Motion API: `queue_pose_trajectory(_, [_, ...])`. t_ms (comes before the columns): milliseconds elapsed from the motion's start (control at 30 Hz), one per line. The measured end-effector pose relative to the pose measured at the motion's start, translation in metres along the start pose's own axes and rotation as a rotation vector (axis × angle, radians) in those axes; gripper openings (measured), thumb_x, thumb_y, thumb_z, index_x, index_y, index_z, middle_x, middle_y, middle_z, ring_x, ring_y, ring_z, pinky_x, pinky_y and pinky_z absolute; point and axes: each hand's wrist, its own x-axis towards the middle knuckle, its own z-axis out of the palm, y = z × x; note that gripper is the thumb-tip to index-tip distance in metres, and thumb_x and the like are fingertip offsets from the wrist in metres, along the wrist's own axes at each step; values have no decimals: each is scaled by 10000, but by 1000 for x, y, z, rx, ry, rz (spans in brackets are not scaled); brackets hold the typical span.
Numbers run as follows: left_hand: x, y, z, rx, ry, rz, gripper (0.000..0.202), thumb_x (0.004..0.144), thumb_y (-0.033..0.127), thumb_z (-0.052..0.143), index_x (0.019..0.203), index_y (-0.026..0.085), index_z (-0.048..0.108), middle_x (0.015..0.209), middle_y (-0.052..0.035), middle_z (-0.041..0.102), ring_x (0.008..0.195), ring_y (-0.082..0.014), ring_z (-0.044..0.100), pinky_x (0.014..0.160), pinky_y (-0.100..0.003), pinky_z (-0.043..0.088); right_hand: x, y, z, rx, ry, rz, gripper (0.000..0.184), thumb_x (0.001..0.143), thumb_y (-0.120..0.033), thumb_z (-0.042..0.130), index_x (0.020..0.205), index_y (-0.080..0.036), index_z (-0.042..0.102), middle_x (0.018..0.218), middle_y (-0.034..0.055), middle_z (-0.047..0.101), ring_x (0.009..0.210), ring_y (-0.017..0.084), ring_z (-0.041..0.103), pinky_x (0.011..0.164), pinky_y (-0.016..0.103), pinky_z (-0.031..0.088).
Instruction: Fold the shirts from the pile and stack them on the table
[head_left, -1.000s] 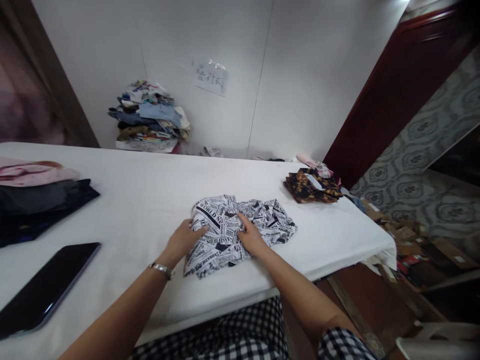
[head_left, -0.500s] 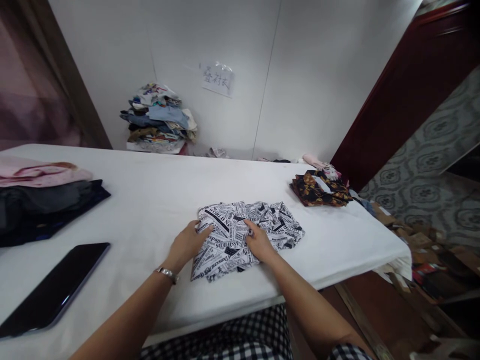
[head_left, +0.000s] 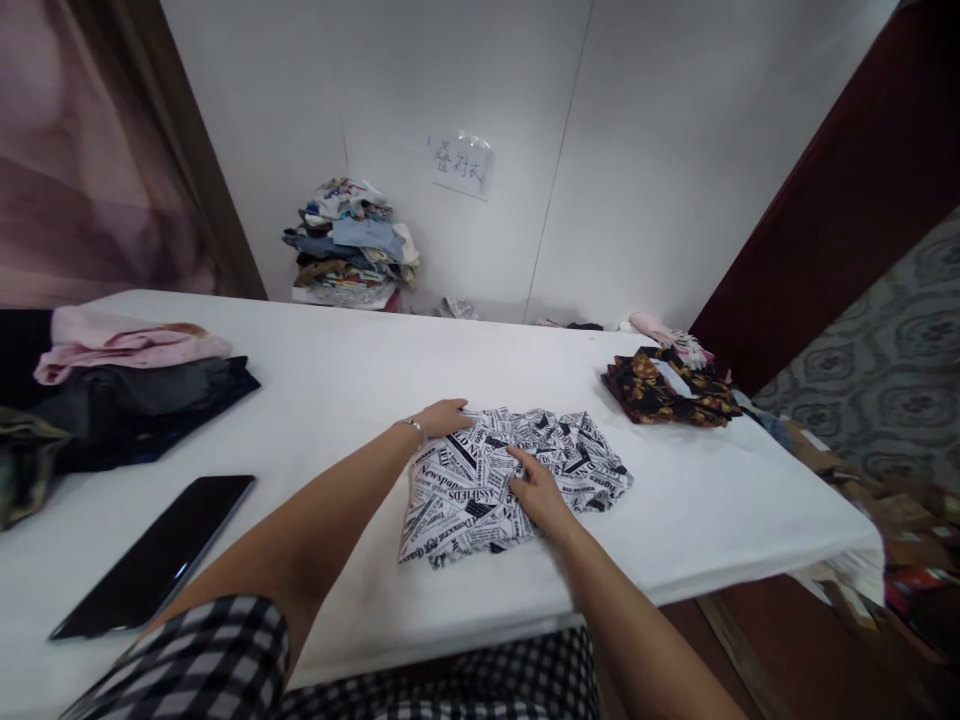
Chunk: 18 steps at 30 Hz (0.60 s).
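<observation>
A black-and-white newspaper-print garment (head_left: 495,480) lies folded on the white table (head_left: 337,380) in front of me. My left hand (head_left: 444,417) rests at the garment's far left corner, fingers stretched flat on the cloth. My right hand (head_left: 541,493) presses flat on the middle of the garment, fingers open and pointing left. A bracelet sits on my left wrist.
A dark phone (head_left: 154,555) lies at the near left. Pink and dark clothes (head_left: 127,385) are piled at the left. A brown floral garment (head_left: 667,388) lies at the far right corner. A stack of clothes (head_left: 349,245) stands against the wall. Boxes clutter the floor at right.
My left hand has slid from the garment's near left edge up to its far left corner. The right hand stays on the middle. The view has shifted left.
</observation>
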Motion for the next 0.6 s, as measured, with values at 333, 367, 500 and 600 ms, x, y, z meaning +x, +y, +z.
queue_pose_trajectory(333, [-4,13,-18,-9,-68,69,354,749,525,538,672,199,651,778,-76,708,841,-265,626,784,-331,460,-1,2,1,47,-60,13,586,681,-183,521,1256,-210,629,1111,45,705,975,223,638,921,386,487])
queue_pose_trajectory(367, [-3,14,-22,-30,-70,78,401,783,557,487,703,201,651,777,-65,703,822,-247,621,754,-318,462,-1,3,1,51,-61,9,586,680,-184,522,1256,-217,629,1105,40,706,963,221,638,908,381,492])
queue_pose_trajectory(500, [6,13,-26,-56,-96,71,426,815,572,444,768,209,662,820,-46,713,805,-216,618,721,-289,462,0,7,2,61,-52,-23,596,686,-184,540,1276,-222,613,1152,35,690,1019,220,621,942,371,472])
queue_pose_trajectory(600, [14,10,-11,14,-103,21,291,730,479,596,670,200,656,797,-72,721,812,-235,628,737,-295,457,0,10,2,63,-48,-19,600,711,-203,545,1310,-211,582,1170,49,684,1041,222,619,969,380,456])
